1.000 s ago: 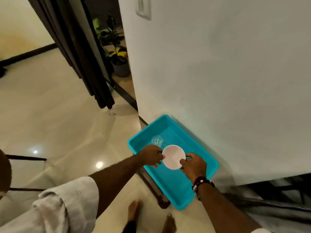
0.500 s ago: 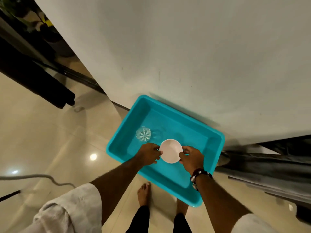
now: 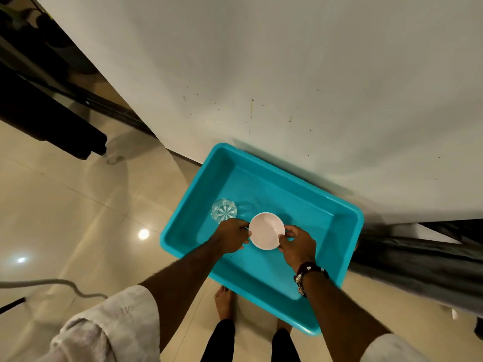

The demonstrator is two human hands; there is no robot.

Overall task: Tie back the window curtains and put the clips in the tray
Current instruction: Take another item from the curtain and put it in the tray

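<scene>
Centre frame: my left hand [image 3: 231, 236] and right hand [image 3: 296, 244] pinch white bowl [image 3: 266, 230] by opposite rims over teal tray [image 3: 337, 231]; no clips visible. Bowl looks light, rigid, breakable

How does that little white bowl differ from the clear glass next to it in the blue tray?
The white bowl is opaque and plain; the clear glass is see-through, with a star-like pattern at its base. The bowl looks wider than the glass. The left hand and right hand hold the bowl by its rim, while nobody holds the glass. Both are round, mouth up and look empty, inside the blue tray.
</scene>
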